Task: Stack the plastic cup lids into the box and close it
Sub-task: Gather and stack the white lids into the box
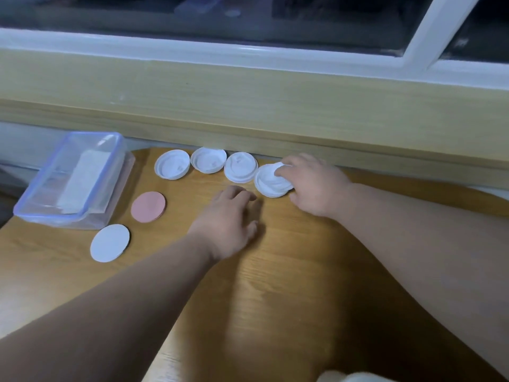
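Note:
Several white plastic cup lids lie in a row along the far edge of the wooden table: one at the left (172, 168), one (208, 160) beside it, a third (240, 167), and a small stack (271, 181) at the right end. My right hand (311, 183) grips that stack, fingers over its rim. My left hand (228, 219) hovers palm down just in front of the row, fingers apart, holding nothing. The clear plastic box (72, 186) with a blue rim stands open at the table's left end, with white sheets inside.
A pink disc (148, 206) and a white disc (110, 243) lie flat beside the box. A wooden sill (248, 111) rises right behind the lids, under a white-framed window. The table (289, 285) curves away at its left corner.

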